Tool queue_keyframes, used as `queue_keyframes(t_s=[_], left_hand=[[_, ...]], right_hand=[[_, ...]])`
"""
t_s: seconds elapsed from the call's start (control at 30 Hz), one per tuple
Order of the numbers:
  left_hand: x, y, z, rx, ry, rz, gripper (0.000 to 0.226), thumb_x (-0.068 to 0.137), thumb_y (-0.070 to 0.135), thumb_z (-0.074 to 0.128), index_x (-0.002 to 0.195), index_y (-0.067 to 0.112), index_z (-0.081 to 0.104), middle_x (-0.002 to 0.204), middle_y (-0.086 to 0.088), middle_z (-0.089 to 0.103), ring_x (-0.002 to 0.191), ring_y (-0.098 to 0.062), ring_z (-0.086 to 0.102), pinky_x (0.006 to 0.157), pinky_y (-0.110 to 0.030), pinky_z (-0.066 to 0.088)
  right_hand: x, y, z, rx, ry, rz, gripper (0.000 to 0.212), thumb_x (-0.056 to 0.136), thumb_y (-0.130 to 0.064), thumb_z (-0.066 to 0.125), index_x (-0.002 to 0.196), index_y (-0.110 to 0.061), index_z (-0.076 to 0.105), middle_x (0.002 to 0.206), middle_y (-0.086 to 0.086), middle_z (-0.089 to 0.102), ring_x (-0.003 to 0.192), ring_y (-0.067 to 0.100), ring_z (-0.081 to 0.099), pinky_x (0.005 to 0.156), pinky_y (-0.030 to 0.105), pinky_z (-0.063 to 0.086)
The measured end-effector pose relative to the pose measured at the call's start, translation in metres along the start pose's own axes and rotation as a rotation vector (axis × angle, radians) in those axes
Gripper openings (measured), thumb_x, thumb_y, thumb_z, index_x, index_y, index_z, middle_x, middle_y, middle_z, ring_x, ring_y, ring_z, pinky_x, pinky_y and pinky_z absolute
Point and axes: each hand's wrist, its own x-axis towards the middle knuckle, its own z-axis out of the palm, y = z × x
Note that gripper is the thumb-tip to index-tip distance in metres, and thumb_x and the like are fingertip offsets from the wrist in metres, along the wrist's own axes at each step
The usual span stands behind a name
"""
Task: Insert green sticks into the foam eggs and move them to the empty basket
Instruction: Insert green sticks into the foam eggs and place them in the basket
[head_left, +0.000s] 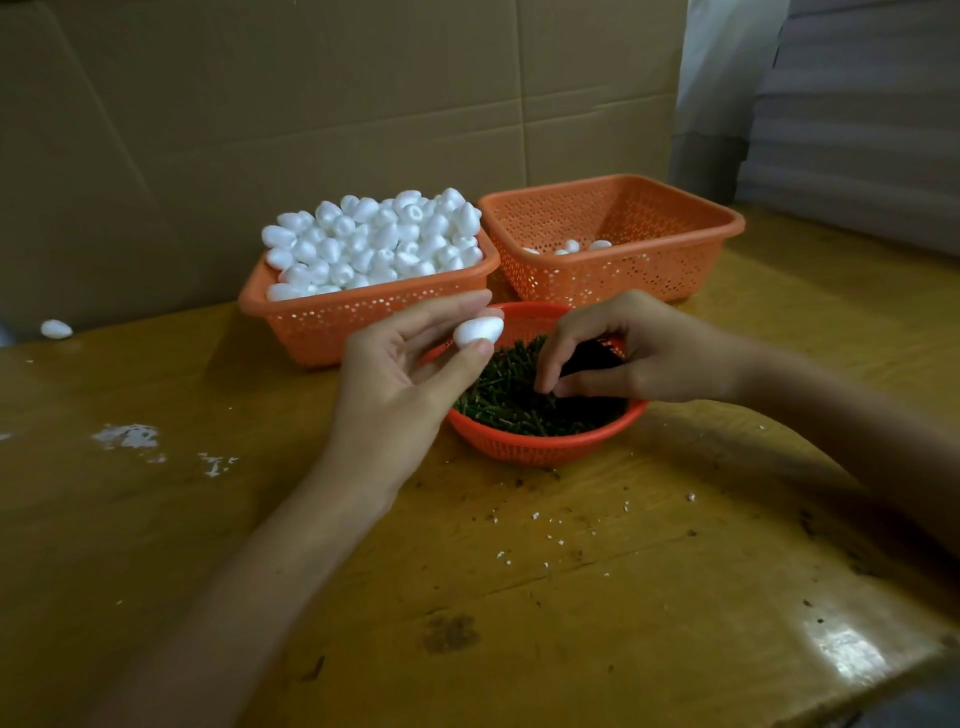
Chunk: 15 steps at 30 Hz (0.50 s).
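Foam egg (479, 331): likely light, soft, easily dented; left hand (400, 374) pinches its sides.
Right hand (623, 353): fingertips among green sticks (519, 410); hold unclear.

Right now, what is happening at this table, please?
A person is working with bare hands. The left hand holds one foam egg near the round basket of green sticks. The right hand reaches its fingers down into the sticks; whether they already pinch one I cannot tell. The left rectangular basket is heaped with eggs, and the right basket holds only a few.
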Motion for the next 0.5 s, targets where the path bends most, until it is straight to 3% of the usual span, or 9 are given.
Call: queue_keyframes(t_s=[0.07, 0.27, 0.5], left_hand=[[0.000, 0.000, 0.000, 0.005, -0.007, 0.007, 0.034, 0.096, 0.001, 0.073, 0.127, 0.014, 0.072, 0.118, 0.004, 0.080, 0.118, -0.010, 0.072, 0.094, -0.017, 0.054], [-0.007, 0.002, 0.007, -0.048, -0.013, 0.022, 0.040, 0.093, -0.002, 0.075, 0.125, 0.021, 0.069, 0.115, 0.001, 0.080, 0.117, -0.018, 0.073, 0.100, -0.032, 0.056], [-0.007, 0.005, 0.009, -0.089, 0.066, -0.018, 0.031, 0.089, -0.005, 0.078, 0.114, 0.012, 0.074, 0.107, -0.006, 0.081, 0.107, -0.019, 0.076, 0.093, -0.028, 0.060]], right_hand=[[-0.001, 0.001, 0.001, 0.025, 0.036, -0.002, 0.014, 0.090, -0.004, 0.076, 0.103, -0.010, 0.078, 0.102, 0.000, 0.078, 0.100, 0.018, 0.074, 0.094, 0.043, 0.058], [0.001, 0.005, 0.004, 0.148, 0.173, -0.040, 0.023, 0.087, -0.004, 0.078, 0.106, -0.014, 0.073, 0.102, 0.005, 0.078, 0.099, 0.021, 0.075, 0.096, 0.038, 0.059], [0.005, 0.013, 0.004, 0.288, 0.261, 0.008, 0.024, 0.088, -0.006, 0.074, 0.111, -0.003, 0.070, 0.102, 0.014, 0.074, 0.088, 0.028, 0.078, 0.087, 0.039, 0.064]])
